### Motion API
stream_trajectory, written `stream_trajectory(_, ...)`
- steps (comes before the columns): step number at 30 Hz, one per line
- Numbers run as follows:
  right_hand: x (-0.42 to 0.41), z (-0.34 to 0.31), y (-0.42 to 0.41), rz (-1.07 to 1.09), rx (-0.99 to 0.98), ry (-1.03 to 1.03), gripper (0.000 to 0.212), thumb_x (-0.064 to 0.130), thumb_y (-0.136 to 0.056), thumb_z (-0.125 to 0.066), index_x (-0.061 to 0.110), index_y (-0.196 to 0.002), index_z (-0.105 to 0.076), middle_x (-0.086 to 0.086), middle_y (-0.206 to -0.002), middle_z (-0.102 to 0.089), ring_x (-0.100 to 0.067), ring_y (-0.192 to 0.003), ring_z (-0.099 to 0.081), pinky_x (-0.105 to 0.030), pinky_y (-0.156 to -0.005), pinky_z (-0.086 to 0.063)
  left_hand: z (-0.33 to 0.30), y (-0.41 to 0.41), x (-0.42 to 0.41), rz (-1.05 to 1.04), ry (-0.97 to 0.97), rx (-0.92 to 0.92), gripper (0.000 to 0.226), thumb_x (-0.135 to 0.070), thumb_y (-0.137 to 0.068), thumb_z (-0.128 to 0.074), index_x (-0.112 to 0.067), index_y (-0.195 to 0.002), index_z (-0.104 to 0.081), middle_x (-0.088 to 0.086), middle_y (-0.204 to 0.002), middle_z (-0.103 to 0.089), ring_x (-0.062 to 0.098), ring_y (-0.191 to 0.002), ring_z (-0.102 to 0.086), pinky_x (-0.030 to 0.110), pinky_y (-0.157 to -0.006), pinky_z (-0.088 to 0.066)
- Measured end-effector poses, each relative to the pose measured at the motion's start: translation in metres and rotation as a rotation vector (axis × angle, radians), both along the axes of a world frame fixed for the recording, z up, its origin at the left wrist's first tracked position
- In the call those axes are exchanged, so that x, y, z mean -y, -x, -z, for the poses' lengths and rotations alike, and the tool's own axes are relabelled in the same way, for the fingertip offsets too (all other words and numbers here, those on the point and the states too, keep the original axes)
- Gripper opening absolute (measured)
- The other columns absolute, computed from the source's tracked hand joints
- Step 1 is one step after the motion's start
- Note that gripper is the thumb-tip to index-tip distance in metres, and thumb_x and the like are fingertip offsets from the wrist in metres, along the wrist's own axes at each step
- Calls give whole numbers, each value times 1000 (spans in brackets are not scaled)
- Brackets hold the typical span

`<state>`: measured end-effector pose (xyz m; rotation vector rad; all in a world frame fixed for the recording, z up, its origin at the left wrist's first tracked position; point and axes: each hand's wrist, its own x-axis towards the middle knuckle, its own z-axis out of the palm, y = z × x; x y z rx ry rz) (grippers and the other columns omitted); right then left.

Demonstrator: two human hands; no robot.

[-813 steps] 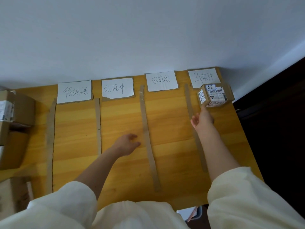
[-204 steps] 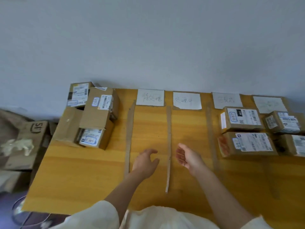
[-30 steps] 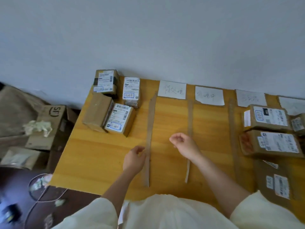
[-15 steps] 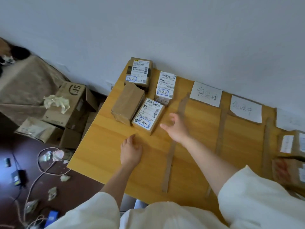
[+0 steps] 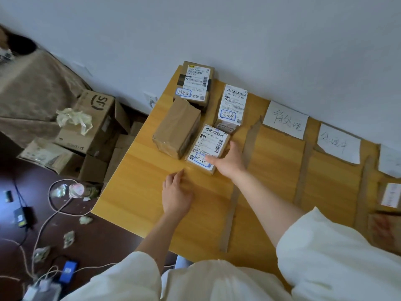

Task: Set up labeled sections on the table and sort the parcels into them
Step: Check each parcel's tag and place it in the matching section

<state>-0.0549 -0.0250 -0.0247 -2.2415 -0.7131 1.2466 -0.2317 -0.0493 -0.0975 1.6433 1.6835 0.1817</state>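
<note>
The sorting step is in hand: four unsorted parcels sit grouped at the left end of the counter, outside the strips, and the right hand reaches to the nearest one, a small parcel with a white label and a blue-circled handwritten mark. The thumb lies across the label near that mark and the fingers wrap the parcel's right side, so the grip looks closed around it, though the parcel seems not yet lifted. The left hand rests flat on the bare wood just short of the parcel, fingers straight and holding nothing. The next move, I judge, calls for reading the mark, lifting the parcel and carrying it rightward over the cardboard strip to the matching paper sign.
</note>
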Motion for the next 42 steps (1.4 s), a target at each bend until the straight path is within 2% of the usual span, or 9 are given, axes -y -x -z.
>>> stream_trajectory(5, 9, 5, -12, -13, -58, 33, 83, 21, -81, -79, 12, -147, -29, -2, -142, -51, -21, -128, -50, -31, -94, -43, -1, -2, 0, -6, 9, 8, 82, -16, -74, -71, -29, -146, -34, 2, -134, -42, 22, -123, -38, 30, -102, -35)
stream_trajectory(8, 16, 10, -12, 26, -103, 61, 86, 31, -82, -76, 13, -150, -26, -1, -145, -48, -22, -129, -49, -36, -102, -42, -3, -5, 2, 10, 8, 8, 85, -18, -75, -70, -37, -147, -30, 1, -134, -41, 21, -124, -37, 32, -100, -35)
stream_trajectory(13, 25, 14, -5, 93, -252, 73, 61, 35, -89, -68, 16, -141, -42, -1, -138, -56, -16, -110, -55, -40, -104, -45, -5, -10, 3, 30, 29, 23, 82, -19, -76, -67, -42, -145, -31, -2, -136, -38, 19, -127, -34, 33, -99, -28)
stream_trajectory(16, 28, 19, -2, 127, -279, 55, 55, 39, -90, -65, 18, -138, -47, 1, -135, -59, -15, -107, -57, -41, -103, -46, -5, -12, 3, 15, 46, 34, 78, -22, -77, -67, -42, -144, -34, -4, -137, -38, 18, -129, -33, 35, -101, -27)
stream_trajectory(21, 35, 23, 0, 236, -344, -17, 68, 49, -85, -67, 26, -142, -39, 6, -136, -56, -14, -117, -54, -43, -107, -42, -5, -13, 6, 6, 43, 40, 73, -22, -78, -67, -36, -144, -37, -3, -140, -39, 20, -129, -34, 35, -101, -27)
stream_trajectory(26, 45, 20, -2, 296, -473, -41, 57, 46, -82, -72, 34, -128, -40, 3, -130, -57, -17, -116, -55, -41, -98, -48, -9, -15, 14, -4, 20, 97, 70, -17, -79, -67, -33, -142, -41, -1, -136, -43, 22, -127, -38, 36, -102, -29)
stream_trajectory(31, 57, 8, -10, 356, -514, -119, 52, 40, -84, -72, 31, -125, -42, 5, -122, -58, -8, -106, -56, -40, -95, -53, -12, -21, 21, 33, 7, 119, 69, -15, -78, -68, -27, -141, -43, 4, -137, -46, 24, -126, -41, 36, -104, -34)
stream_trajectory(36, 75, 0, -21, 400, -539, -181, 29, 38, -89, -66, 33, -116, -55, 7, -116, -65, -15, -111, -58, -41, -95, -53, -17, -29, 26, 35, 28, 134, 69, -18, -79, -69, -27, -142, -42, 6, -138, -46, 25, -129, -39, 38, -107, -34)
stream_trajectory(42, 100, -9, -33, 460, -560, -217, 38, 35, -92, -60, 23, -128, -54, 9, -105, -64, -10, -96, -52, -42, -98, -51, -22, -35, 33, 79, 24, 110, 67, -21, -80, -71, -23, -142, -43, 7, -139, -46, 26, -129, -40, 35, -106, -33)
